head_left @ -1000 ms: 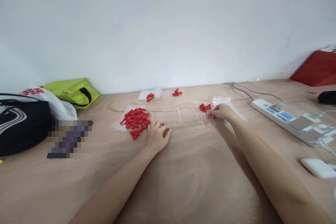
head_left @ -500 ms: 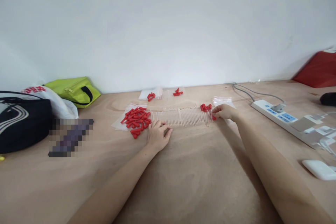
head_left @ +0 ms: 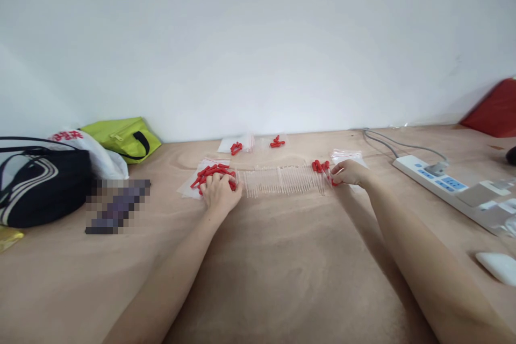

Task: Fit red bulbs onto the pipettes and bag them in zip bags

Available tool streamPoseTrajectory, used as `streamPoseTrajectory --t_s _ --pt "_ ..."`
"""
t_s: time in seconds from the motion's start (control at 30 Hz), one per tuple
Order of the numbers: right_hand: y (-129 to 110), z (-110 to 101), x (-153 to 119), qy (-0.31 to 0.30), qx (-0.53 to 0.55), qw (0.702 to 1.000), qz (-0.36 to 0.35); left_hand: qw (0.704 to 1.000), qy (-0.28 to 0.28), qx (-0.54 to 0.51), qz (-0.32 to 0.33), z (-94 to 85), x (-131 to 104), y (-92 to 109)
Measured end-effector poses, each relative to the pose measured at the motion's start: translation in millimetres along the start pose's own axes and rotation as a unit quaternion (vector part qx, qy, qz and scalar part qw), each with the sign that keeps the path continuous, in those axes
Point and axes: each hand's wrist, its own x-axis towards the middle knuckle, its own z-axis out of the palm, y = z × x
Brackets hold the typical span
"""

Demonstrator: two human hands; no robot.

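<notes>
My left hand (head_left: 221, 192) lies over a pile of red rubber dropper bulbs (head_left: 209, 171), its fingers bent and apart, hiding part of the pile. A clear plastic bag (head_left: 189, 189) lies under the bulbs. To the right of that hand runs a row of thin clear dropper tubes (head_left: 278, 180), side by side. At the row's right end my right hand (head_left: 350, 173) is pinched on a red-bulbed dropper (head_left: 334, 182), mostly hidden by the fingers. Several red bulbs on tubes (head_left: 320, 165) lie just left of it.
Behind the row are small bags with red bulbs (head_left: 277, 142). Zip bags (head_left: 355, 157) lie beyond my right hand. A white power strip (head_left: 429, 174) with plugs stands at right, near a white case (head_left: 497, 266). Black (head_left: 48, 188) and green bags (head_left: 124, 140) sit at left.
My left hand has moved left from the edge of the tube row onto the red bulb pile. My right hand stays at the row's right end. The view has shifted slightly.
</notes>
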Motion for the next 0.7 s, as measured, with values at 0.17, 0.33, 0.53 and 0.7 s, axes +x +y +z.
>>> streamPoseTrajectory --t_s 0.17,0.33,0.53,0.7 --pt "-17 -4 -15 0.039 -0.145 0.989 -0.007 0.999 0.008 0.036 0.007 0.0 14 1" --pt "-22 -4 -22 0.100 -0.242 0.965 -0.030 0.994 -0.022 0.108 -0.014 4.0 24 12" --pt "-21 -4 -26 0.160 -0.261 0.950 -0.063 0.990 -0.081 0.100 -0.063 7.9 32 19" --pt "-26 -7 -28 0.190 -0.237 0.946 -0.113 0.988 -0.103 0.085 -0.078 7.4 36 20"
